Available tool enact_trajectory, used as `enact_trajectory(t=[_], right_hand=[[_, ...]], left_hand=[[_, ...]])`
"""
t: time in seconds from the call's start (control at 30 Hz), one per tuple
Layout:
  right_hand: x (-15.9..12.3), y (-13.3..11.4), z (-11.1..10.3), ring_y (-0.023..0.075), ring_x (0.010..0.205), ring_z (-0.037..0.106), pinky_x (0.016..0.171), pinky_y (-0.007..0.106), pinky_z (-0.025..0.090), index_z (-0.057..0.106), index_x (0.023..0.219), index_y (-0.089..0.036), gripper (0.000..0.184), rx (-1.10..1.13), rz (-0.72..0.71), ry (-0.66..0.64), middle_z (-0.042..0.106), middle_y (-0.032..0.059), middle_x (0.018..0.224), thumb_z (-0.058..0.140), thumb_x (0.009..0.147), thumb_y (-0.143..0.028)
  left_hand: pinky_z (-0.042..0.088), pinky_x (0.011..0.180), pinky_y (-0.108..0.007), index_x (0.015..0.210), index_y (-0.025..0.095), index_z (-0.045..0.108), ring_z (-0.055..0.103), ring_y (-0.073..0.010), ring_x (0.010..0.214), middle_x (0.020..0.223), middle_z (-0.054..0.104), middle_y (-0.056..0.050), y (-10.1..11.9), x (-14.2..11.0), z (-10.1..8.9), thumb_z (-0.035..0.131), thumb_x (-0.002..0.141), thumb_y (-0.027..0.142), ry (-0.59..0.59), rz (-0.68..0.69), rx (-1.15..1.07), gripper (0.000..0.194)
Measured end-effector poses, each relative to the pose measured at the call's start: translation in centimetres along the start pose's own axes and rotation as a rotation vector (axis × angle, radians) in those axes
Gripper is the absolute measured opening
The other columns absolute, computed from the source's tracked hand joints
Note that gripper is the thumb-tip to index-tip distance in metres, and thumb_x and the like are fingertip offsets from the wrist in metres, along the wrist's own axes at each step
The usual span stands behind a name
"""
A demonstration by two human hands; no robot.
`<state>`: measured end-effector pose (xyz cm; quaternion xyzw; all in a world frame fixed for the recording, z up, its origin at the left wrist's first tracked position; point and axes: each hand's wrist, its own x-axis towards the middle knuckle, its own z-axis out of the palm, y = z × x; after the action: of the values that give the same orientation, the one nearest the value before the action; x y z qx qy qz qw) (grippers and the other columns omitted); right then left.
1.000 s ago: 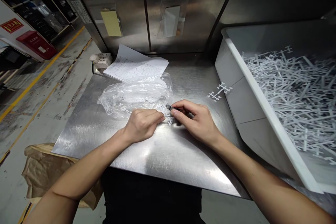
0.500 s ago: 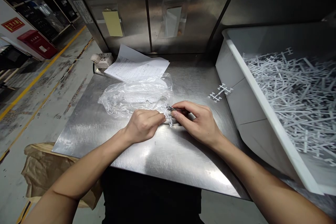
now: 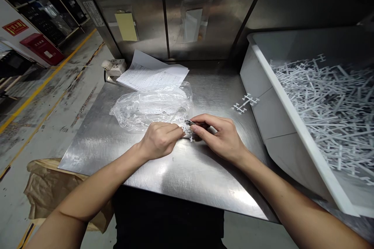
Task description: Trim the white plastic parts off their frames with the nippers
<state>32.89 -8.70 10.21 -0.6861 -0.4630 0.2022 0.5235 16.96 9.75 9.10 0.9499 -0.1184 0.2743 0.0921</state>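
Note:
My left hand [image 3: 161, 139] is closed in a pinch on a small branched white plastic sprue [image 3: 191, 139] over the metal table. Gripped in my right hand [image 3: 222, 135] is a small pair of nippers [image 3: 189, 122]; only the metal tip shows, and the handles are hidden by my fingers. That tip is right by the sprue, close to my left fingertips. Just behind my hands lies a clear plastic bag [image 3: 146, 105] with small white pieces in it, its mouth toward the sprue.
To the right stands a large grey-white tub [image 3: 295, 120] heaped with white sprues [image 3: 330, 105]. A loose branched sprue [image 3: 246, 103] lies beside it. Printed papers [image 3: 153, 72] and a power socket [image 3: 117, 67] are at the back. Brown paper [image 3: 51, 190] hangs below the table's left edge.
The sprue has turned between my fingers, so its branches point differently. Both hands stay almost in the same place.

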Motion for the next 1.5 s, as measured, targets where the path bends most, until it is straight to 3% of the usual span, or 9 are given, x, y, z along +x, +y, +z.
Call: enact_trajectory(t=[0.37,0.63,0.87,1.1,1.5], right_hand=[[0.3,0.5,0.1,0.0205,0.071,0.065,0.067,0.034,0.047,0.081,0.1,-0.021,0.022,0.069,0.094,-0.038,0.075,0.0025,0.077,0.073,0.101,-0.041],[0.5,1.0,0.0,0.0176,0.066,0.056,0.061,0.032,0.04,0.081,0.094,-0.02,0.029,0.064,0.18,-0.104,0.07,0.0016,0.072,0.072,0.1,-0.046],[0.4,0.0,-0.4,0.0181,0.064,0.059,0.061,0.032,0.045,0.081,0.1,-0.021,0.026,0.061,0.105,-0.02,0.069,0.0012,0.071,0.073,0.101,-0.046],[0.1,-1.1,-0.7,0.0205,0.074,0.071,0.069,0.034,0.052,0.082,0.104,-0.023,0.017,0.026,0.003,-0.069,0.08,0.0035,0.086,0.073,0.102,-0.037],[0.1,-0.9,-0.6,0.0192,0.075,0.073,0.069,0.033,0.053,0.082,0.104,-0.023,0.012,-0.029,-0.072,-0.075,0.083,0.0027,0.09,0.074,0.103,-0.032]], left_hand=[[0.043,0.059,-0.031,0.085,0.02,0.063,0.063,-0.014,0.062,0.072,0.069,0.0,0.6,-0.1,0.5,0.053,0.113,0.021,-0.013,-0.074,-0.131,0.03],[0.044,0.058,-0.027,0.093,0.019,0.07,0.064,-0.0129,0.061,0.073,0.07,0.001,1.4,-0.3,1.0,0.055,0.114,0.028,-0.043,-0.231,-0.323,0.027],[0.045,0.06,-0.027,0.093,0.018,0.07,0.065,-0.0137,0.063,0.073,0.07,0.0,1.1,-0.3,0.9,0.056,0.113,0.028,-0.027,-0.251,-0.29,0.027],[0.046,0.061,-0.028,0.093,0.019,0.068,0.067,-0.0148,0.066,0.077,0.073,-0.001,1.0,-0.2,0.7,0.052,0.113,0.023,-0.035,-0.211,-0.246,0.026],[0.044,0.059,-0.027,0.092,0.019,0.066,0.065,-0.0139,0.064,0.074,0.07,-0.001,0.8,-0.1,0.7,0.052,0.113,0.022,-0.021,-0.179,-0.224,0.026]])
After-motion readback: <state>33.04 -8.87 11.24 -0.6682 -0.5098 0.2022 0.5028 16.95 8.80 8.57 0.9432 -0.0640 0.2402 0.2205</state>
